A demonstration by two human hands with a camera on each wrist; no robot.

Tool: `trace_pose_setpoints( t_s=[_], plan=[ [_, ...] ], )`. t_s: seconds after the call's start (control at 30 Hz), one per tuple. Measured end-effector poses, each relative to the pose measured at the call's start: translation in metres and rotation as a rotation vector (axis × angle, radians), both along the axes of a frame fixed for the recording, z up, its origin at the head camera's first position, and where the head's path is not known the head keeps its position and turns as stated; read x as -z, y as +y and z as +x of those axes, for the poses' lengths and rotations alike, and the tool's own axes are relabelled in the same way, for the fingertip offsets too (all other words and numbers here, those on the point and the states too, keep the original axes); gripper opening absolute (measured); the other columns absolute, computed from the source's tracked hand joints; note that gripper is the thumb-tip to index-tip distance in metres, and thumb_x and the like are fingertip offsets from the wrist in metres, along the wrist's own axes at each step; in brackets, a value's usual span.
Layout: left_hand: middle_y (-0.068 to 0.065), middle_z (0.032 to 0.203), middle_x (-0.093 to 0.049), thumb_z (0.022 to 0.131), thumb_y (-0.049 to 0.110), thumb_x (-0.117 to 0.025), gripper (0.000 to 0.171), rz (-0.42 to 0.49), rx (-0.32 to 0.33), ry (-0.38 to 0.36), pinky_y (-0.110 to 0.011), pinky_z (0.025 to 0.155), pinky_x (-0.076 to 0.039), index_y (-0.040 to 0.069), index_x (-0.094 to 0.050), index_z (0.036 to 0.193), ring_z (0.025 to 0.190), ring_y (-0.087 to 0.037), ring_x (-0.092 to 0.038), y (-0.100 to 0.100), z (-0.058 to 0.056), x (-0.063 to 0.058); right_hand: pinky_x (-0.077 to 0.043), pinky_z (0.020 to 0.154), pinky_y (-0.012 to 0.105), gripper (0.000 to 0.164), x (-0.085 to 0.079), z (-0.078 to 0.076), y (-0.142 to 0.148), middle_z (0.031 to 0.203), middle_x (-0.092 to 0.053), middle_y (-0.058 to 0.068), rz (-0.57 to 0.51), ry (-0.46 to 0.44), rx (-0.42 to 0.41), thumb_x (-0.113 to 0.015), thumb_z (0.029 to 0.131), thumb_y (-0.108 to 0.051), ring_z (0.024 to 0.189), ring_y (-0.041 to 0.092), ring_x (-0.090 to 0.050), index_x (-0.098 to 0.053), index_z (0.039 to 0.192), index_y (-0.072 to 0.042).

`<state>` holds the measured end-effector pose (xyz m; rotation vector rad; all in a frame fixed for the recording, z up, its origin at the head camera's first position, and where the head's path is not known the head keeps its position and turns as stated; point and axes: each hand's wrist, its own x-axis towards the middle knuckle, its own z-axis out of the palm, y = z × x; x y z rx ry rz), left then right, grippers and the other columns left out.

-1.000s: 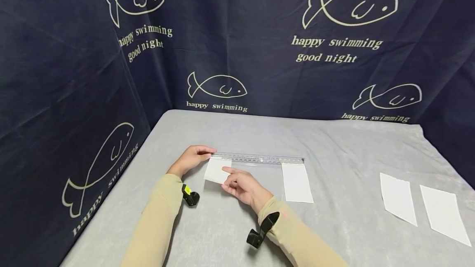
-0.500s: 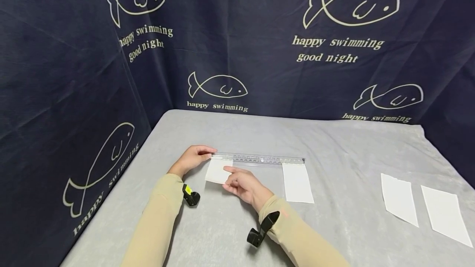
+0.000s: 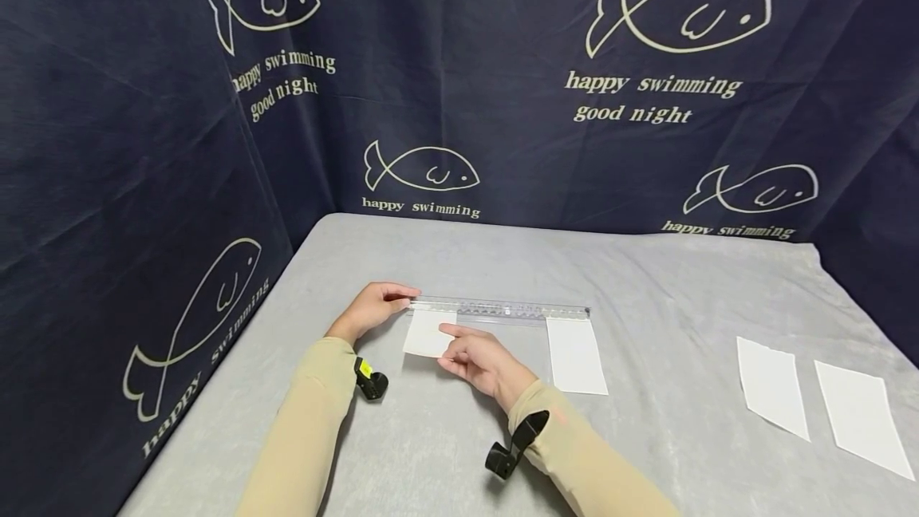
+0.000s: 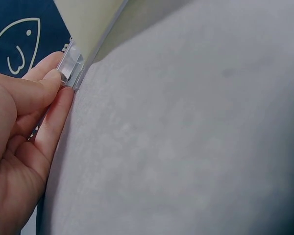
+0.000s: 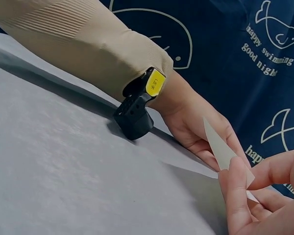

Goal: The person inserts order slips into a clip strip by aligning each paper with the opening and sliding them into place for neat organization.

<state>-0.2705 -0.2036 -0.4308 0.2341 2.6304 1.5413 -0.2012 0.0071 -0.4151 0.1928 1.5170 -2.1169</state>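
My left hand (image 3: 368,308) pinches the left end of a clear plastic ruler-like bar (image 3: 495,310) between thumb and fingers. In the left wrist view that end of the bar (image 4: 71,68) shows close up in the grip. A small white paper sheet (image 3: 424,332) reaches up to the bar near its left end. My right hand (image 3: 479,357) pinches the sheet's right side between thumb and fingers; the near edge is lifted off the cloth. From the right wrist, the paper (image 5: 219,149) appears tilted in the fingers. Another white sheet (image 3: 577,356) lies against the bar's right end.
Two white paper pieces (image 3: 773,388) (image 3: 861,419) lie apart on the right of the grey-clothed table (image 3: 668,294). A dark blue curtain (image 3: 517,150) with fish drawings hangs behind and to the left. Black cameras (image 3: 371,381) are strapped on both wrists.
The right hand has shifted slightly to the right, and the pinched paper sheet has slid right along the bar with it. The left hand keeps its place at the bar's end.
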Motion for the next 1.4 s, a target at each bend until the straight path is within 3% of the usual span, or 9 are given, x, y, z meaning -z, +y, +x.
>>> trace_pose_setpoints(
  t_s=[0.53,1.4],
  plan=[
    [-0.010,0.118,-0.062,0.088,0.005,-0.062,0.024,-0.011,-0.009,-0.002,-0.041,0.100,-0.035,0.007,-0.069,0.111,0.116,-0.026,-0.050,0.001,0.001,0.000,-0.053,0.070,0.023,0.063,0.001,0.001,0.012,0.089,-0.060,0.009,0.005,0.006,0.007,-0.043,0.072,0.022,0.071,0.011,-0.058,-0.042,0.134,0.009],
    [-0.008,0.117,-0.063,0.088,0.006,-0.063,0.024,-0.024,-0.014,0.016,-0.039,0.099,-0.037,0.011,-0.071,0.110,0.116,-0.025,-0.051,0.000,-0.002,0.003,-0.052,0.069,0.022,0.061,0.001,0.001,0.027,0.092,-0.061,0.010,0.007,0.008,0.019,-0.044,0.074,0.021,0.072,0.010,-0.059,-0.040,0.134,0.010]
  ],
)
